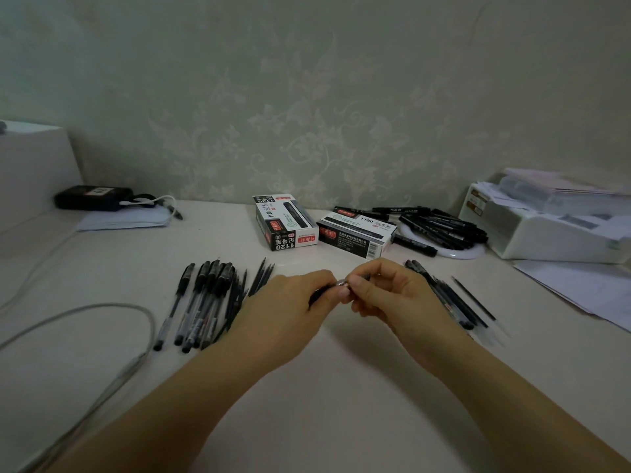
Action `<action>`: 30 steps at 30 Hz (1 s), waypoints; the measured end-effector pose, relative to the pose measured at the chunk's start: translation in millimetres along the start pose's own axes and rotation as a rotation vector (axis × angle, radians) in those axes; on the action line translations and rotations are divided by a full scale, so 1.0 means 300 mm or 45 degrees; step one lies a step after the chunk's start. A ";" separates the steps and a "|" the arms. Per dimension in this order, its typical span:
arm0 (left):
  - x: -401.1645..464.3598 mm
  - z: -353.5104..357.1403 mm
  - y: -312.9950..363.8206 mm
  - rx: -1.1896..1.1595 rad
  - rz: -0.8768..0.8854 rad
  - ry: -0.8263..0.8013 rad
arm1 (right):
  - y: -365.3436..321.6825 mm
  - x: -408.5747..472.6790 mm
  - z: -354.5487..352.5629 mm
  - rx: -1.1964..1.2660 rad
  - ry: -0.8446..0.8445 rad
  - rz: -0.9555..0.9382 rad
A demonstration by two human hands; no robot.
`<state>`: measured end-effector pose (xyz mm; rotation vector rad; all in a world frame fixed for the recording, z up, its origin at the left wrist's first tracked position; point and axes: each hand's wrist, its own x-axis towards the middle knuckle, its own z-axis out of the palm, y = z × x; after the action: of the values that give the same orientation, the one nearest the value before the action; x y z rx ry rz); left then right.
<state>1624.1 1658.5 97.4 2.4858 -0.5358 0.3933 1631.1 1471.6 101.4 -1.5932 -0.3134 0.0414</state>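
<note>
- Head view looks down on both my hands, which meet over the middle of the white desk.
- My left hand has its fingers curled round the dark barrel of a pen.
- My right hand pinches the pen's other end between thumb and forefinger, tight against a small silver part.
- Between the two grips the pen lies almost level, and most of it is hidden by my fingers.
- Left of my left hand lies a pile of capped pens, with loose refills just beside it.
- More pens lie in a row beyond my right wrist.
- Two marker boxes sit farther back, next to a round white plate heaped with black markers.
- A grey cable loops across the desk at far left.
</note>
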 end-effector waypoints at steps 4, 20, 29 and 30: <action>0.000 0.006 -0.022 0.037 -0.100 -0.007 | 0.018 0.012 -0.020 -0.307 0.168 -0.001; -0.004 -0.001 -0.016 0.023 0.023 -0.007 | 0.035 0.011 -0.027 -0.900 0.082 -0.134; 0.001 -0.006 0.004 -0.075 0.148 0.002 | 0.015 0.010 -0.016 -0.325 0.017 0.041; 0.002 -0.009 0.002 -0.085 0.139 -0.010 | 0.011 0.008 -0.019 -0.310 0.002 0.059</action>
<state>1623.9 1659.4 99.9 2.4021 -0.6789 0.4014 1635.1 1466.5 98.8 -1.8419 -0.2887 0.0386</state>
